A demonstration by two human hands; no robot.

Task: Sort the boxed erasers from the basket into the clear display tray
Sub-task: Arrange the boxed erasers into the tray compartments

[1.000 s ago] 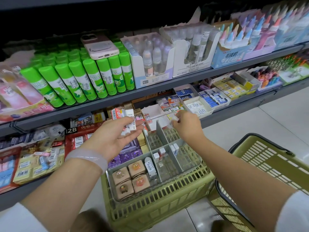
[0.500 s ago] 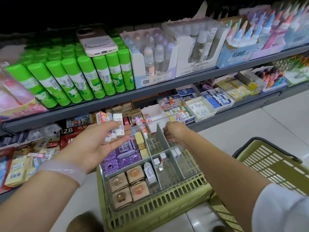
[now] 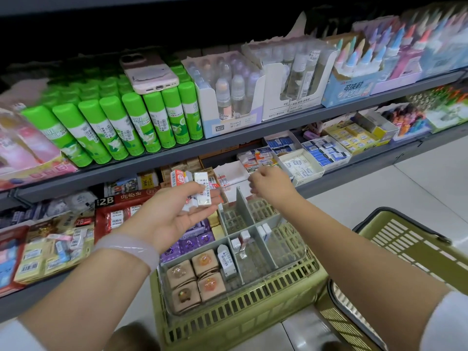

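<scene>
Big gray shelves [image 3: 228,145] fill the back, packed with shop things. On the upper shelf stand rows of green glue sticks [image 3: 121,122], and a pink phone [image 3: 149,72] lies flat on top of them. To the right of those are white boxes of clear bottles [image 3: 228,97].

Below the hands sits a green basket [image 3: 243,307] with slots in its sides. A second green basket [image 3: 415,244] sits on the floor to the right of it.

The clear display tray [image 3: 298,252] rests on top of the first basket. Gray walls split it into small boxes. The near left part holds four tan square erasers [image 3: 195,279] with round windows. Purple packs [image 3: 187,239] lie behind them. A few small white boxed erasers [image 3: 263,230] stand by the middle walls.

The left hand [image 3: 174,216] is held palm up over the far left of the tray. Its fingers are nearly straight, and the thumb presses down on a small bunch of boxed erasers [image 3: 200,188], one red and white and the others white.

The right hand [image 3: 271,183] hangs above the far end of the tray with its fingers curled in. It seems to hold nothing, but the fingertips are hard to see.
</scene>
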